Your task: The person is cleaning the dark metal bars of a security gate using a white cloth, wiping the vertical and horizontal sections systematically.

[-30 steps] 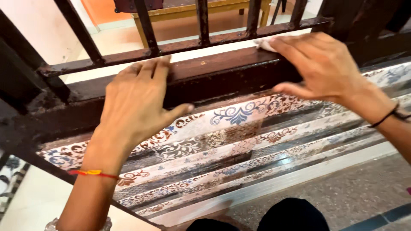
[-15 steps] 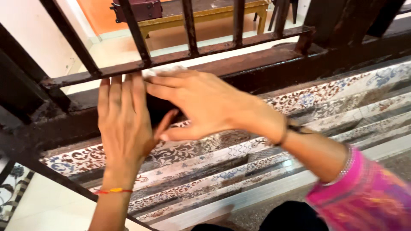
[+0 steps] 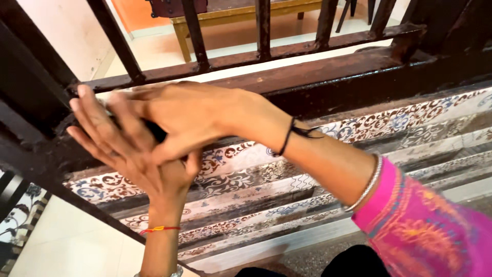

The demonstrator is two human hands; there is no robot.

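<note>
left hand (image 3: 128,149) flat against the dark railing beam (image 3: 328,77), fingers straight and close together, holding nothing. right hand (image 3: 179,120) crossed over the left, blurred, fingers stretched toward the left end of the beam; whether anything is gripped beneath them, cannot tell. red thread (image 3: 159,229) on left wrist, black thread (image 3: 289,136) and metal bangle (image 3: 366,187) on right wrist, pink patterned sleeve (image 3: 425,225) at lower right.

beam running from lower left to upper right, top face worn, brownish, glossy in patches; upper edge meeting a thinner rusty rail (image 3: 256,55) carrying upright dark bars (image 3: 192,33), narrow gaps between them. right stretch of beam free of hands.

below the beam: stair steps (image 3: 307,205) faced with tiles in blue and brown scroll pattern, edges stepped and straight. beyond the bars: pale floor (image 3: 154,46) and a wooden bench (image 3: 230,18) with yellowish legs.
</note>
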